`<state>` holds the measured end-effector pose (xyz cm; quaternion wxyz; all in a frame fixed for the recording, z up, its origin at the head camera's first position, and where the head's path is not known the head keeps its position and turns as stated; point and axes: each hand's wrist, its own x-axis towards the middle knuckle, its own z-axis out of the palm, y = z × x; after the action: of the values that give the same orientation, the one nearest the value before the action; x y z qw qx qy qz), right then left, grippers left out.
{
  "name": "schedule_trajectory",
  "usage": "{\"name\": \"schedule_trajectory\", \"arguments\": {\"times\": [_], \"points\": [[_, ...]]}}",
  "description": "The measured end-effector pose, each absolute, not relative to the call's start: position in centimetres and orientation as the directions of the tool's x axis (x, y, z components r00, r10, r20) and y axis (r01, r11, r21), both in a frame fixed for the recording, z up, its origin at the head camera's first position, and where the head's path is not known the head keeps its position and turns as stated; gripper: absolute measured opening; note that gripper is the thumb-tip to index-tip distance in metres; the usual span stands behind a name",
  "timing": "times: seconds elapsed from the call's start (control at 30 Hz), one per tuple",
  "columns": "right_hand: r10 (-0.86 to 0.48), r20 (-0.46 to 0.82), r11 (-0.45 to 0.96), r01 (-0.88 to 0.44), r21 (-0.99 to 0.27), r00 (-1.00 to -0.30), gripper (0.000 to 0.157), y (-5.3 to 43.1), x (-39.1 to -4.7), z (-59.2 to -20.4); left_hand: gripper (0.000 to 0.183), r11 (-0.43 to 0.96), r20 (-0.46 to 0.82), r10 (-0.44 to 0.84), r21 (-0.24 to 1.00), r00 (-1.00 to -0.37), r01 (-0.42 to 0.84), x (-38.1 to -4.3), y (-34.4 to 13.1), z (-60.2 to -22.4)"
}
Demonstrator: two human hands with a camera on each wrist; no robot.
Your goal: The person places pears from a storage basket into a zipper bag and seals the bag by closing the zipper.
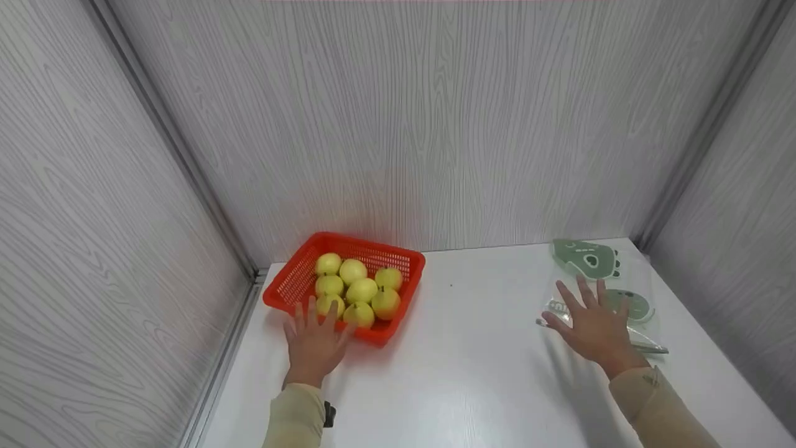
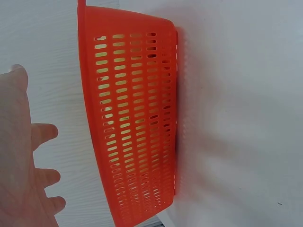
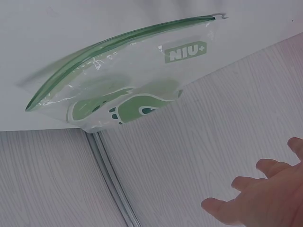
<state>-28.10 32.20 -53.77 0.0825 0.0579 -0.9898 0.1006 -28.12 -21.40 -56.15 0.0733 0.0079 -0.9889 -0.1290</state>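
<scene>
My left hand (image 1: 314, 350), fingers spread, is over the near edge of a red plastic basket (image 1: 407, 303). Several yellow-green pears (image 1: 362, 290) lie in the basket. In the left wrist view the slotted basket wall (image 2: 135, 113) stands beside the hand (image 2: 21, 156), with a gap between them. My right hand (image 1: 594, 330), also with spread fingers, is above a clear zip bag (image 1: 640, 280) printed with green cartoon figures. The right wrist view shows the bag's green zip strip (image 3: 128, 35) and the hand (image 3: 270, 194) apart from it. Neither hand holds anything.
Both things lie on a white table (image 1: 472, 348), the basket at the back left and the bag at the right. Grey wood-grain panels (image 1: 435, 124) rise behind the table and at both sides. Metal strips (image 1: 186, 162) run along the panel corners.
</scene>
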Motion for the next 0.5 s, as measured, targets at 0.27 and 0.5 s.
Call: {"name": "schedule_trajectory", "arguments": {"times": [0.27,0.5], "points": [[-0.089,0.17,0.975,-0.121,-0.188,-0.981,0.088,32.6,-28.0,-53.6,0.079,0.973,0.125,-0.03,0.229,-0.992,-0.001,-28.0,-21.3,-55.8],[-0.079,0.152,0.978,-0.107,-0.181,-0.985,0.082,33.7,-27.7,-54.4,0.077,0.976,0.139,-0.027,0.217,-0.99,0.004,-27.9,-21.1,-55.7]]}}
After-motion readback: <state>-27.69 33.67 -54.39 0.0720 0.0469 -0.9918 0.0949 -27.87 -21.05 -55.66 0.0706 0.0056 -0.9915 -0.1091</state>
